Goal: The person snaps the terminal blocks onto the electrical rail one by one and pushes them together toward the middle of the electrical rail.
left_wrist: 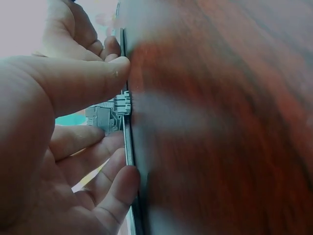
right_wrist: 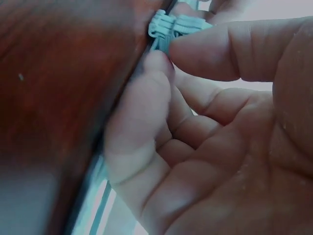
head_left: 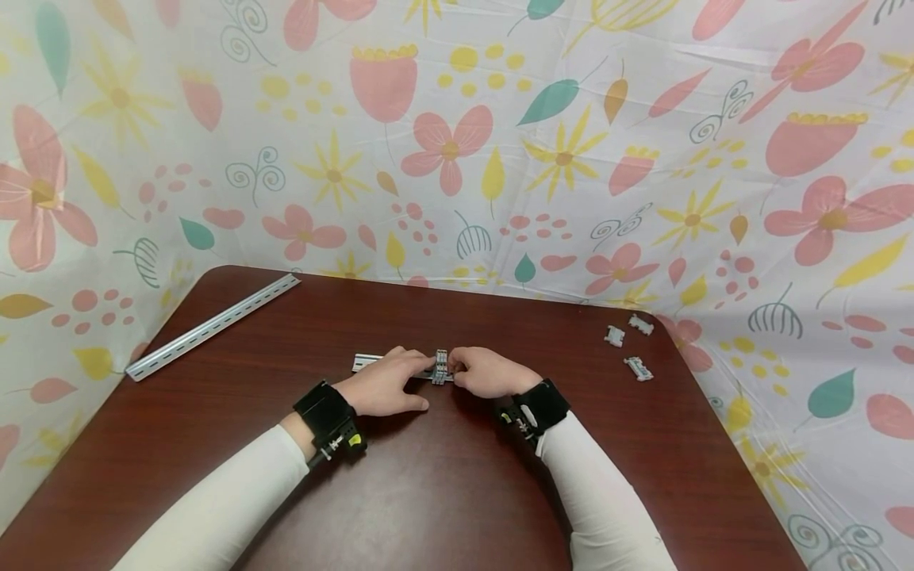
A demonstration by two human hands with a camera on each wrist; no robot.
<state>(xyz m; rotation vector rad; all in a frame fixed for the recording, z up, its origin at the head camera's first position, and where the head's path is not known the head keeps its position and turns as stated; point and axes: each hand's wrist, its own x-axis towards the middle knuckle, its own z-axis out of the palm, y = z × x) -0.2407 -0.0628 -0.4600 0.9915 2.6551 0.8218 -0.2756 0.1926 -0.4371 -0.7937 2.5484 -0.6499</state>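
Terminal blocks (head_left: 441, 368) sit on the rail (head_left: 366, 362) in the head view, long axis across it, your left hand (head_left: 385, 385) and right hand (head_left: 493, 373) just beside. Left wrist: your fingers lie relaxed around them. Right wrist: yours curl against them; whether pinching, I cannot tell.

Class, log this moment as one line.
left hand: at short rail | gray blocks: between hands | right hand: curled beside blocks | three loose pieces: right | long rail: left
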